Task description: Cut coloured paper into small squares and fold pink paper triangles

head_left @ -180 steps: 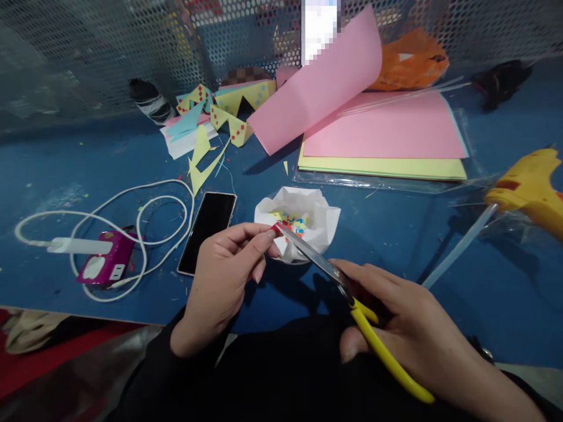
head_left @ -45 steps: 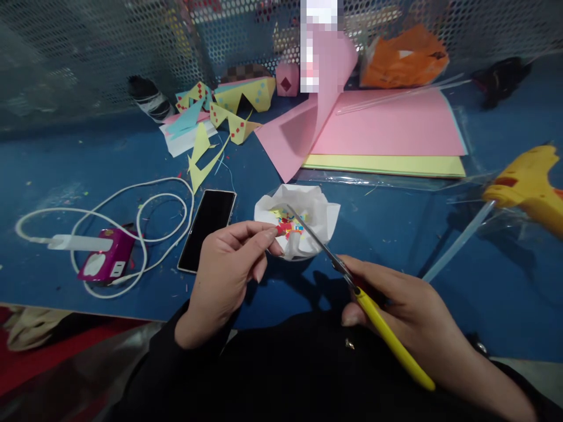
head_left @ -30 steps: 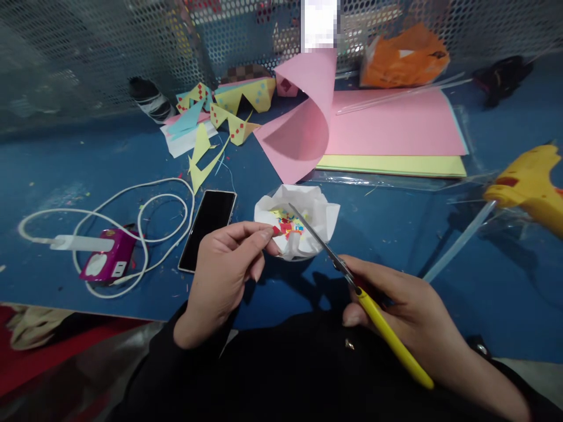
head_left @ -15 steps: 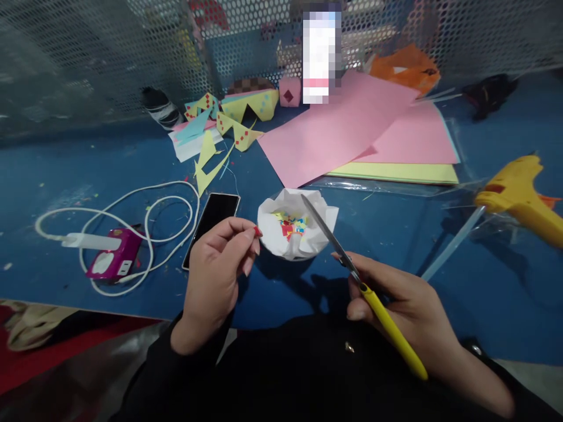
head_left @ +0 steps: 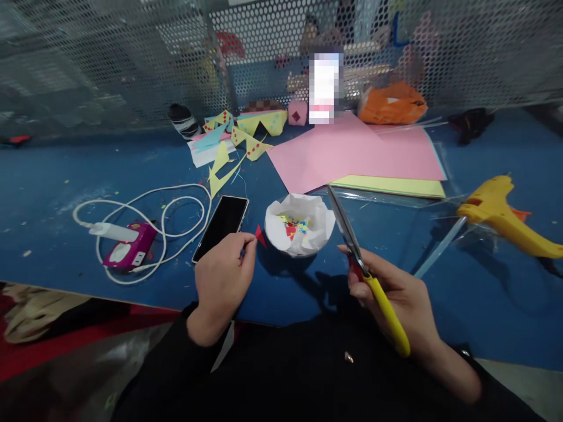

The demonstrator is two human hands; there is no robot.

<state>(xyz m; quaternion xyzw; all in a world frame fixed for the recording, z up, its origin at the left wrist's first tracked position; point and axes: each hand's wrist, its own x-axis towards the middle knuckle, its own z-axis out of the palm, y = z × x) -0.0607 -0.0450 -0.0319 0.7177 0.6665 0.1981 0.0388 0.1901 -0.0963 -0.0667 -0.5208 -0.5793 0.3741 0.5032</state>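
Between the thumb and finger of my left hand point(head_left: 225, 284) is a small red paper piece point(head_left: 260, 236), pointed in shape, at the left side of a paper-lined bowl point(head_left: 323, 225). Small red, yellow and blue paper bits point(head_left: 294, 227) lie inside the bowl. My right hand point(head_left: 396, 299) grips yellow-handled scissors point(head_left: 369, 272), blades together and pointing up and away to the left, just right of the bowl. Something red shows beside the scissors' pivot, partly hidden by my fingers. A dark phone point(head_left: 222, 225) lies flat beyond my left hand.
Pink paper sheets point(head_left: 321, 152) lie behind the bowl, yellow ones beneath. A yellow glue gun point(head_left: 505, 214) rests at right. Left are a purple power adapter point(head_left: 132, 245) with a white cable point(head_left: 158, 187) and cut yellow paper shapes point(head_left: 220, 167). Metal mesh point(head_left: 264, 35) stands behind.
My left hand has turned so its back faces up, and more of the red piece shows. The scissors point slightly more upright. The view has shifted, showing more of the mesh.
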